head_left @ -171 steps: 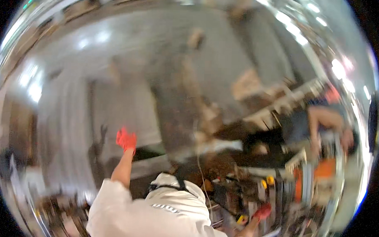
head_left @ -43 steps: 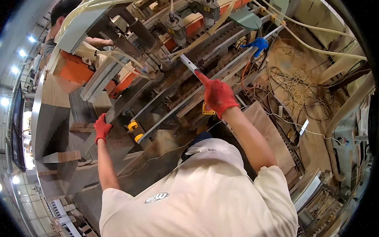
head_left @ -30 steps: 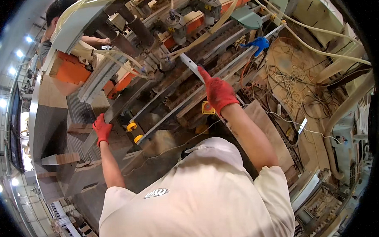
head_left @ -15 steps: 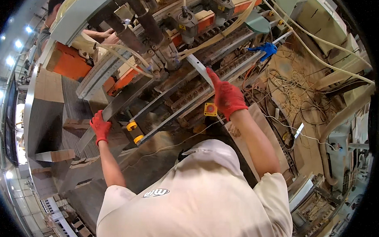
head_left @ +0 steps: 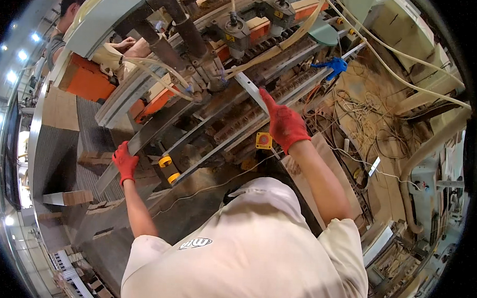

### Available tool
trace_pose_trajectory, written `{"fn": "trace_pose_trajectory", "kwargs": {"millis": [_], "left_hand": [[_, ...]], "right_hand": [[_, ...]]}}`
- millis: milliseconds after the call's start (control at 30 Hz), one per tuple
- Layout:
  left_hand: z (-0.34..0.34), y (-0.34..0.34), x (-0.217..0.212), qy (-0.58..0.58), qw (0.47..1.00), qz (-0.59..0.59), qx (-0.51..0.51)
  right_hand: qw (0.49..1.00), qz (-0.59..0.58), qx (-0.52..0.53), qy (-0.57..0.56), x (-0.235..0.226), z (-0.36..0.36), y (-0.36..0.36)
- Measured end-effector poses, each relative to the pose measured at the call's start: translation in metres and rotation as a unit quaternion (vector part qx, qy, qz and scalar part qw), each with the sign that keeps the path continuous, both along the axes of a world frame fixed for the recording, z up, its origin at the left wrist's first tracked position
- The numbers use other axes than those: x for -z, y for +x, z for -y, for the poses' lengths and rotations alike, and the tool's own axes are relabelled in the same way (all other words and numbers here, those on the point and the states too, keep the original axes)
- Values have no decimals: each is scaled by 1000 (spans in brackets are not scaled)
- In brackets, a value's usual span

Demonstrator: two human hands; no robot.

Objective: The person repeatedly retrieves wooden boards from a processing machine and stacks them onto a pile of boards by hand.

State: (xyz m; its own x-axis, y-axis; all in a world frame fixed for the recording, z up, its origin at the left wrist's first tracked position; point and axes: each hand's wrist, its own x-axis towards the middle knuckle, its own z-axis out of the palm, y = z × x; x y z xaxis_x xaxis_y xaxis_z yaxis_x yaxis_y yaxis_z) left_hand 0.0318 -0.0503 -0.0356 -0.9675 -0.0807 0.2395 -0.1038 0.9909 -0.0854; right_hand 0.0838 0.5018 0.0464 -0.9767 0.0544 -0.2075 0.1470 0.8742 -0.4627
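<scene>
My left hand (head_left: 125, 162), in a red glove, is closed on the edge of a long grey board (head_left: 160, 126). The board slants away from me into the machine, its far end under the clamp cylinders (head_left: 196, 76). My right hand (head_left: 287, 124), also red-gloved, is at the near end of a flat metal bar (head_left: 249, 86) with holes. Its index finger stretches along the bar, and the other fingers curl down around the end, partly hidden. Between my hands, metal rails (head_left: 212, 153) run obliquely, with yellow rollers (head_left: 169, 169) at their near left end.
Stacked grey boards (head_left: 94, 138) stand at the left. A red button on a yellow box (head_left: 263, 141) sits below my right hand. A blue air gun (head_left: 331, 66) hangs at the far right rail, above tangled cables (head_left: 389, 128). Another person (head_left: 75, 12) is across the machine.
Both of my hands keep their places on the board and the bar, apart from a slight shift of the view. Across the machine, the other person's hands have moved a little.
</scene>
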Motion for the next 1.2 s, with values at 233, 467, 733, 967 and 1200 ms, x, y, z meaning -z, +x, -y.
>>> {"fn": "trace_pose_trajectory", "kwargs": {"millis": [233, 467, 733, 967, 1200], "left_hand": [[4, -3, 5, 5, 1000, -1, 1], [5, -6, 8, -2, 1000, -2, -4], [-6, -7, -6, -14, 997, 60, -38], [-4, -6, -10, 9, 994, 90, -57], [0, -3, -24, 30, 990, 137, -22]], "right_hand": [[1000, -5, 1, 11, 5, 3, 1], [999, -13, -2, 38, 14, 7, -2], [998, -40, -21, 48, 26, -1, -5], [991, -130, -16, -31, 59, -16, 10], [872, -222, 138, -415, 114, -45, -14]]}}
